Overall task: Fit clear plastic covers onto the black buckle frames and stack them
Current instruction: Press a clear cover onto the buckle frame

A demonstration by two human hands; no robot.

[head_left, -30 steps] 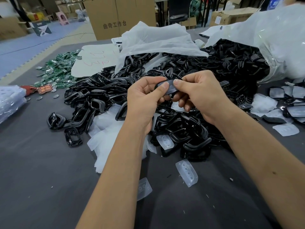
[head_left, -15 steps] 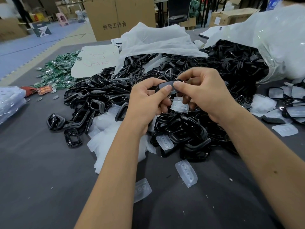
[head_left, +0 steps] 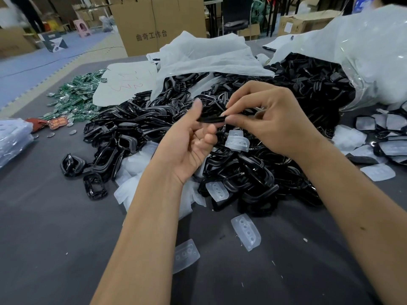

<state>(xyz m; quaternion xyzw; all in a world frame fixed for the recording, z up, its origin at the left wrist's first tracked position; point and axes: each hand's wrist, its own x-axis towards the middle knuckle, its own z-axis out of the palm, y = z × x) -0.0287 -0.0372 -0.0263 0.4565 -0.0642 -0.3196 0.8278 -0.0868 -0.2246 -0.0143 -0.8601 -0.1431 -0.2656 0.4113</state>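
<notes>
A dark grey table (head_left: 55, 238) is seen from above, and most of its far half is taken up by a heap of black buckle frames (head_left: 136, 126) spilling from two clear plastic bags (head_left: 363, 51). To the right, near the table's edge, a group of frames already fitted with covers (head_left: 387, 137) is laid out. Loose clear covers lie among and in front of the heap — one cover (head_left: 246, 232) on the bare table near the right forearm, another (head_left: 185, 255) partly hidden by the left forearm.

Both forearms are stretched forward from the lower edge, and the hands meet above the middle of the heap. A single black frame (head_left: 210, 118) is held edge-on between them, clear of the pile. The right hand (head_left: 271, 122) is turned palm down, and the frame's right end is pinched between its thumb and forefinger, the other fingers curled beneath. The left hand (head_left: 189, 142) is turned palm up and blurred; its thumb is raised beside the frame's left end, its fingers loosely curled — whether the frame is gripped by it cannot be told. Just below the right hand a clear cover (head_left: 236, 140) is seen, lying against the heap.
</notes>
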